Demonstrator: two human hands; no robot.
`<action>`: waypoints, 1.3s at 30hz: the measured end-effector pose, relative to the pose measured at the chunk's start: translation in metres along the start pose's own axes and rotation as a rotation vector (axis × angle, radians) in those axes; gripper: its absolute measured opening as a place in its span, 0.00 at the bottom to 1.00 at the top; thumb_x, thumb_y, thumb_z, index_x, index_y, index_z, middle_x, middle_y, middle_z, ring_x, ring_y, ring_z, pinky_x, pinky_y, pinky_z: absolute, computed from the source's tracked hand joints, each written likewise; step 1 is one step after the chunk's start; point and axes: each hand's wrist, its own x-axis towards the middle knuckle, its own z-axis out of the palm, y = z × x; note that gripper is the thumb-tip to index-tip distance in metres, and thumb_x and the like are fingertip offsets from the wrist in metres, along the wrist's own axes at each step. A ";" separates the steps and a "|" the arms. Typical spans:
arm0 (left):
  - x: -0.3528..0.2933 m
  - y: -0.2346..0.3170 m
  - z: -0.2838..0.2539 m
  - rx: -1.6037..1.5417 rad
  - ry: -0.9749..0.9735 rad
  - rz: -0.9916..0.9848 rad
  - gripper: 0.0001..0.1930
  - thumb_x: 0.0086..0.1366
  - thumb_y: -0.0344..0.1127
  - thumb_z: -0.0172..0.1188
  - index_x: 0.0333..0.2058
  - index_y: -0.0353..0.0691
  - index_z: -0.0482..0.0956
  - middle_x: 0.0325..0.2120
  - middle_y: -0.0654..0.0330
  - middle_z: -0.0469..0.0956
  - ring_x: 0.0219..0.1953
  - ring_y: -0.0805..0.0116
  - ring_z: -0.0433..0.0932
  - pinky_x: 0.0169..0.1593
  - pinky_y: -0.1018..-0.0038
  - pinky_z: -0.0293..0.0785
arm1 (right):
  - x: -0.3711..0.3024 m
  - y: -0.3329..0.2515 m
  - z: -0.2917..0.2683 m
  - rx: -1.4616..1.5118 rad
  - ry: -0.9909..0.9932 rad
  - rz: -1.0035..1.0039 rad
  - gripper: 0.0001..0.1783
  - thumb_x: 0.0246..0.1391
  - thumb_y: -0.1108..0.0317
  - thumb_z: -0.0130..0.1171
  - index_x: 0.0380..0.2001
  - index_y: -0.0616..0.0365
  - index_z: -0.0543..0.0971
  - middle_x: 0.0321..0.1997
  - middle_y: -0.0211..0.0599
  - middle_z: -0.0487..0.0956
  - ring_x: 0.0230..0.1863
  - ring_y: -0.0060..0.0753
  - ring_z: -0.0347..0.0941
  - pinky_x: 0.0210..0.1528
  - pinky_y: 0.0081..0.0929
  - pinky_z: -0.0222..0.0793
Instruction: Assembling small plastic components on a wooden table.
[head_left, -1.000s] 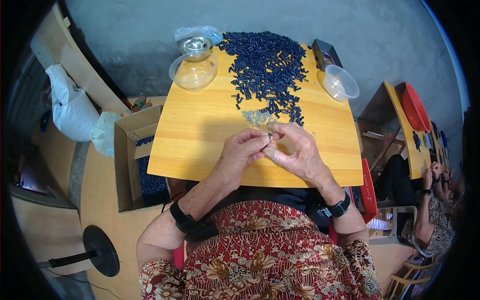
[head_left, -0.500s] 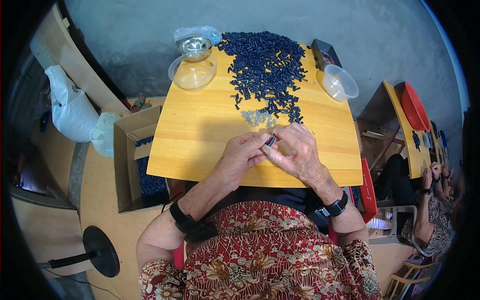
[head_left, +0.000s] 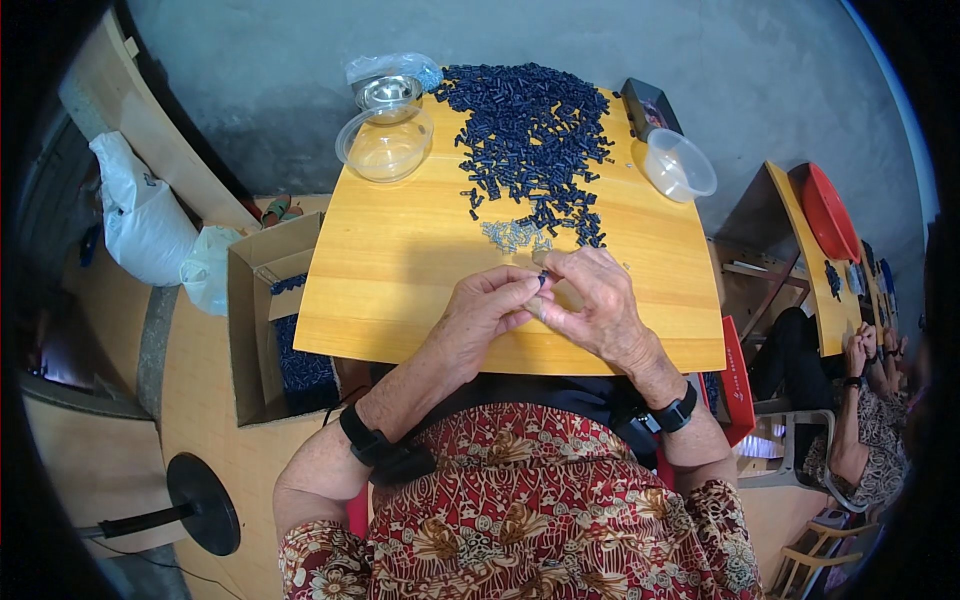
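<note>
Close to the table's near edge, my left hand (head_left: 492, 305) pinches a small dark blue plastic part (head_left: 542, 280) between thumb and fingers. My right hand (head_left: 598, 305) meets it from the other side, its thumb and forefinger closed at the same part. Most of the part is hidden by the fingertips. Just beyond my hands lies a small pile of grey pieces (head_left: 512, 236). Behind it spreads a large heap of dark blue parts (head_left: 535, 125), reaching to the table's far edge.
On the wooden table (head_left: 370, 290) stand a clear plastic bowl (head_left: 385, 160), a metal bowl (head_left: 388, 92), a clear tub (head_left: 682, 168) and a dark tray (head_left: 650, 105). A cardboard box (head_left: 245, 330) with blue parts is at left. Another person (head_left: 850, 440) sits at right.
The dark part between my fingers has turned or slid inward, so less of it shows. Both hands stay in nearly the same place.
</note>
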 end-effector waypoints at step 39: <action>-0.001 0.002 0.003 -0.049 0.070 0.024 0.05 0.65 0.38 0.57 0.37 0.46 0.77 0.33 0.68 0.80 0.37 0.82 0.75 0.42 0.83 0.68 | -0.002 0.002 0.009 -0.022 0.042 -0.011 0.19 0.39 0.67 0.67 0.37 0.58 0.76 0.28 0.37 0.75 0.32 0.41 0.72 0.37 0.35 0.67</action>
